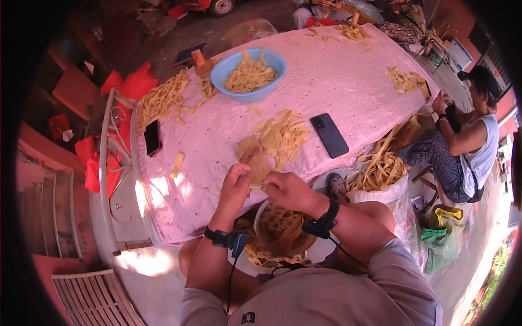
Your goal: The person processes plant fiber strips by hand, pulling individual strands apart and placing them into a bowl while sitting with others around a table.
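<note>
My left hand (pixel 235 187) and my right hand (pixel 290 190) face each other at the near edge of a pink quilted cover (pixel 204 171). Between their pinched fingertips runs a short pale yellow strip (pixel 256 186), mostly hidden by the fingers. Just beyond it lie a small wooden block (pixel 248 147) and a flat, light tan piece (pixel 259 167). A loose heap of flat yellow strips (pixel 285 136) touches them on the right. Below my hands, a container of long brown-yellow strips (pixel 281 228) stands between my knees.
A blue plastic basin (pixel 248 95) holds more strips. Two dark phones (pixel 329 135) (pixel 153 138) rest on the cover. At left is a metal bed rail (pixel 107 175). A white woven sack (pixel 383 195) of long strips stands right, near a seated person (pixel 469 134). Another person (pixel 318 10) sits at the far end.
</note>
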`<state>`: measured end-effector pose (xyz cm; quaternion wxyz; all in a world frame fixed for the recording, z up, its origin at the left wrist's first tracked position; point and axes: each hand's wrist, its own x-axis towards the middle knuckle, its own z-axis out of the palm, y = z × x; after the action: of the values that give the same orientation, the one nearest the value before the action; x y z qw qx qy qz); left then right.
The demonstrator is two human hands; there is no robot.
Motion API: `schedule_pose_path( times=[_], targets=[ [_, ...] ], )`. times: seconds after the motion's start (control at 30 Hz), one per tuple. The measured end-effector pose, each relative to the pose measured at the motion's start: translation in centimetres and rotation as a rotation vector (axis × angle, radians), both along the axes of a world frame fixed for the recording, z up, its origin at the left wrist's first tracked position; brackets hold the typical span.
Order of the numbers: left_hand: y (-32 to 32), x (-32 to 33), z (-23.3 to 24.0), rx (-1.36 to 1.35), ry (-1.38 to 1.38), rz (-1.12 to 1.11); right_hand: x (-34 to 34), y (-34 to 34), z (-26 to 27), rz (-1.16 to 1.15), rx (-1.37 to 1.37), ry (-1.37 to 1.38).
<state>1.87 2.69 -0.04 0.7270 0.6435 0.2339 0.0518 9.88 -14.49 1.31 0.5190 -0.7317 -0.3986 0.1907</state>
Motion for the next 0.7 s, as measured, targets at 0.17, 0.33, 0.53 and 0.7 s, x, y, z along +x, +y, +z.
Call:
schedule_pose_path(
  times=[0.17,0.33,0.53,0.7],
  targets=[
    [0.2,0.3,-0.2,0.013,-0.076,0.105,1.1,0.4,-1.0,-0.033,-0.021,0.085],
    [0.4,0.5,-1.0,-0.050,-0.114,0.055,1.8,1.1,-2.9,-0.150,0.100,0.050],
    [-0.1,1.3,-2.0,-0.011,-0.124,0.112,2.8,2.3,-4.7,-0.209,0.184,0.106],
    [-0.2,1.9,-2.9,-0.002,-0.167,0.173,3.2,3.1,-4.9,-0.260,0.211,0.010]
  ],
)
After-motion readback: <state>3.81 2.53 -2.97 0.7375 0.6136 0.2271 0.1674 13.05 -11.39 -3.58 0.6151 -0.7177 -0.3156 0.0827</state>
